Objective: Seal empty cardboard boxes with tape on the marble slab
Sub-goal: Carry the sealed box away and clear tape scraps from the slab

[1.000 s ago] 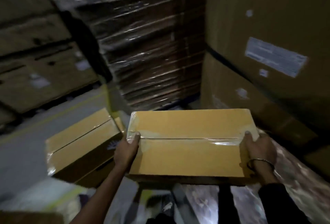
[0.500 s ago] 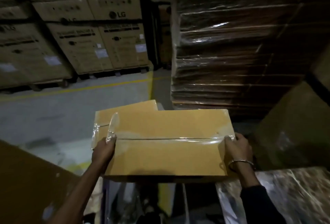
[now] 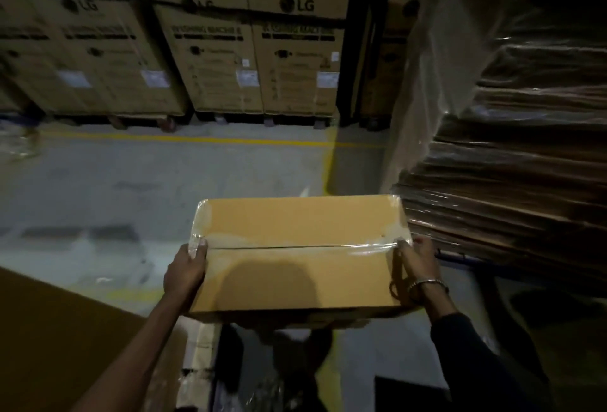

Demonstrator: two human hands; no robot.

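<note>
two hands hold one tan cardboard box (image 3: 297, 254) in the air above the grey floor (image 3: 131, 181), its top flaps meeting in a dark seam covered by clear glossy tape (image 3: 368, 245) that wraps over both short ends. left hand (image 3: 185, 272) grips the left end, fingers (image 3: 196, 244) curled over the taped edge; right hand (image 3: 418, 267), with a metal bangle (image 3: 427, 284) at the wrist, grips the right end. box's underside is hidden. stacked lg cartons (image 3: 256, 47) behind are blurred, their small print unreadable; wrapped flat cardboard (image 3: 512, 165) at right is dim.
</note>
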